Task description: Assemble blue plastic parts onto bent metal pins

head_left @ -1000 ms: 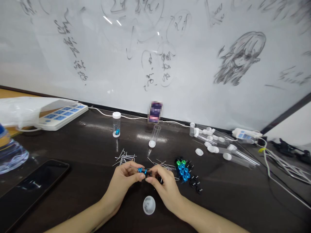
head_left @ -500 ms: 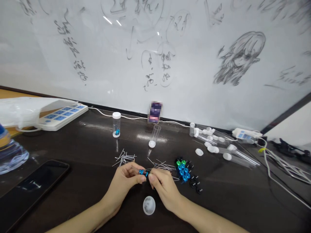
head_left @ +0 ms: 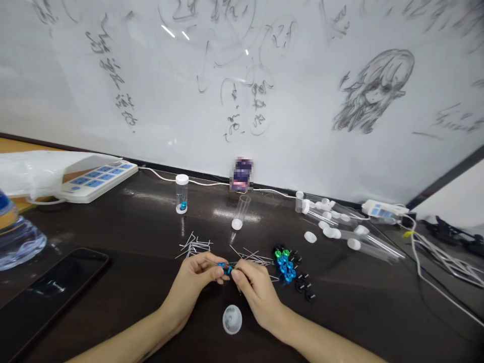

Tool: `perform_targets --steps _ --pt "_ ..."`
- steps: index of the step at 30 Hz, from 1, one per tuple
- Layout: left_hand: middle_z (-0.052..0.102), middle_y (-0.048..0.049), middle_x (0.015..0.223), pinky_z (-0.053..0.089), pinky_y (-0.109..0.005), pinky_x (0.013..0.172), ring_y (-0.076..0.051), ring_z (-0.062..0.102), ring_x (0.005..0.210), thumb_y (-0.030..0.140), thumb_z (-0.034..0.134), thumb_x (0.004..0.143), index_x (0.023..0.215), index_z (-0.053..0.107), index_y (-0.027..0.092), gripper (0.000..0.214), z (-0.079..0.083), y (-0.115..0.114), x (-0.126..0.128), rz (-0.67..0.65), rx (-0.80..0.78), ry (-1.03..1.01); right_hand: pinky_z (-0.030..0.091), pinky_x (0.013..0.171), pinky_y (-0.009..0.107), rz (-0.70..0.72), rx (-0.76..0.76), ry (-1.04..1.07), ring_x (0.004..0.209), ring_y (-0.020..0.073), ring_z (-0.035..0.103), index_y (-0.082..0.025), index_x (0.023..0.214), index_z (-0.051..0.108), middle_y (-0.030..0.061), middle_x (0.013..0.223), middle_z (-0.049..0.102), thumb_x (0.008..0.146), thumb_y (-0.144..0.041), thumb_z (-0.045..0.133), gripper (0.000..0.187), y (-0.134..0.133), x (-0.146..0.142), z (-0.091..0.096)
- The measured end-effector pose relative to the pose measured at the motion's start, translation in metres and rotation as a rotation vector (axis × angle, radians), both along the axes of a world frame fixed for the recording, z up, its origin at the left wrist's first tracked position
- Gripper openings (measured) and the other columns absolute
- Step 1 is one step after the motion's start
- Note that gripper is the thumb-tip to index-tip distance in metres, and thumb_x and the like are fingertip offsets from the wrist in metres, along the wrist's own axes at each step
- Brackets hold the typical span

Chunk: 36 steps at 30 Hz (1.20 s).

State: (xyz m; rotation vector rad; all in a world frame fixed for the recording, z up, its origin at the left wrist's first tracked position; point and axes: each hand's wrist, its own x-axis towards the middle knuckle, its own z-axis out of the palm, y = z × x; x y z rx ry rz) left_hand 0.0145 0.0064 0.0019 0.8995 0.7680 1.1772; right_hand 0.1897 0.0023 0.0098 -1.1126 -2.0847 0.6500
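Pinch drawn closer around a small blue metallic part

Compared with a second ago, the thumb and forefinger of the right hand have gathered in: they stood spread near the part's dark end and are now pressed together at its right side. That end is hidden behind them, so its shape there cannot be told. The left hand has barely moved; its thumb and fingers are closed on the part's left side, and what looks like a thin silver rod runs from it to the part. The blue part itself sits between the two hands, above the dark glossy tabletop, and has shifted slightly to the right.

The change suggests finer, firmer handling, with both grips sharing the part. Whether the right fingers are turning or pushing it is unclear.

The surrounding supplies look unchanged: bent silver metal rods beyond the left hand, a cluster of blue and green screw-like pieces to the right, and a round translucent white cap below.
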Motion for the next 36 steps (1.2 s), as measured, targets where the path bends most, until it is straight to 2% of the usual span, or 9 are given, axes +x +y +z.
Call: perform_targets --steps 3,9,14,16,20,28,30,34,36 --pt "0.073 -0.0010 0.067 0.047 -0.020 0.066 -0.011 0.061 0.063 0.019 0.077 0.072 0.081 0.075 0.016 0.009 -0.0013 0.0017 -0.0003 -0.004 -0.005 -0.024 0.033 0.063 0.026 -0.027 0.004 -0.006 0.064 0.0141 0.047 -0.020 0.071 0.049 -0.0026 0.067 0.049 0.099 -0.034 0.043 0.032 -0.0014 -0.0001 0.0005" --pt "0.071 0.0010 0.063 0.047 -0.019 0.066 -0.010 0.060 0.061 0.019 0.078 0.072 0.082 0.075 0.016 0.011 -0.0059 0.0026 -0.0022 0.049 -0.015 -0.052 0.038 0.068 0.027 -0.049 0.014 0.052 0.070 0.0156 0.050 -0.021 0.090 0.055 -0.0022 0.075 0.052 0.092 -0.025 0.059 0.006 0.0009 -0.0015 -0.0047" --pt "0.073 -0.0008 0.067 0.047 -0.021 0.068 -0.012 0.062 0.064 0.021 0.078 0.073 0.084 0.074 0.016 0.013 -0.0090 0.0026 -0.0031 0.069 -0.025 -0.055 0.039 0.068 0.027 -0.029 -0.031 0.110 0.072 0.0160 0.052 -0.023 0.097 0.053 -0.0027 0.077 0.053 0.090 -0.027 0.062 0.013 0.0012 -0.0007 -0.0061" --pt "0.073 -0.0008 0.067 0.047 -0.021 0.068 -0.011 0.061 0.064 0.020 0.077 0.073 0.084 0.074 0.016 0.012 -0.0097 0.0027 -0.0030 0.070 -0.020 -0.057 0.039 0.069 0.027 -0.031 -0.024 0.092 0.074 0.0166 0.052 -0.022 0.093 0.053 -0.0020 0.078 0.054 0.094 -0.031 0.055 0.009 0.0004 -0.0002 -0.0037" --pt "0.072 -0.0005 0.065 0.047 -0.020 0.066 -0.010 0.061 0.062 0.020 0.078 0.072 0.081 0.075 0.016 0.010 -0.0092 0.0028 -0.0023 0.060 -0.006 -0.061 0.037 0.069 0.028 -0.065 0.009 0.009 0.074 0.0173 0.050 -0.021 0.079 0.051 -0.0015 0.076 0.054 0.098 -0.030 0.048 0.021 -0.0001 0.0001 -0.0006" --pt "0.071 -0.0002 0.065 0.047 -0.020 0.067 -0.010 0.060 0.063 0.019 0.078 0.072 0.079 0.075 0.015 0.009 -0.0076 0.0031 -0.0029 0.065 0.004 -0.060 0.038 0.074 0.030 -0.053 0.091 0.042 0.077 0.0177 0.051 -0.022 0.093 0.055 0.0003 0.084 0.056 0.093 -0.020 0.056 0.002 0.0001 -0.0004 -0.0031" --pt "0.071 -0.0007 0.066 0.046 -0.020 0.066 -0.011 0.060 0.063 0.019 0.077 0.073 0.079 0.075 0.015 0.008 -0.0074 0.0027 -0.0024 0.052 0.007 -0.053 0.037 0.073 0.030 -0.059 0.080 0.020 0.075 0.0173 0.051 -0.021 0.089 0.054 -0.0005 0.081 0.056 0.095 -0.024 0.054 0.007 -0.0004 -0.0003 -0.0018" --pt "0.073 -0.0020 0.067 0.047 -0.020 0.063 -0.011 0.060 0.062 0.018 0.078 0.072 0.076 0.075 0.014 0.007 -0.0069 0.0016 -0.0007 0.030 0.014 -0.019 0.034 0.072 0.030 -0.017 0.071 -0.037 0.069 0.0161 0.049 -0.021 0.073 0.049 -0.0022 0.070 0.054 0.102 -0.032 0.036 0.033 -0.0011 -0.0003 0.0003" --pt "0.073 -0.0022 0.068 0.047 -0.020 0.062 -0.011 0.060 0.062 0.018 0.078 0.071 0.075 0.075 0.015 0.006 -0.0063 0.0014 -0.0004 0.031 0.015 -0.020 0.034 0.072 0.030 -0.012 0.077 -0.052 0.067 0.0158 0.048 -0.021 0.072 0.048 -0.0026 0.068 0.053 0.103 -0.035 0.033 0.037 -0.0010 -0.0004 -0.0001"
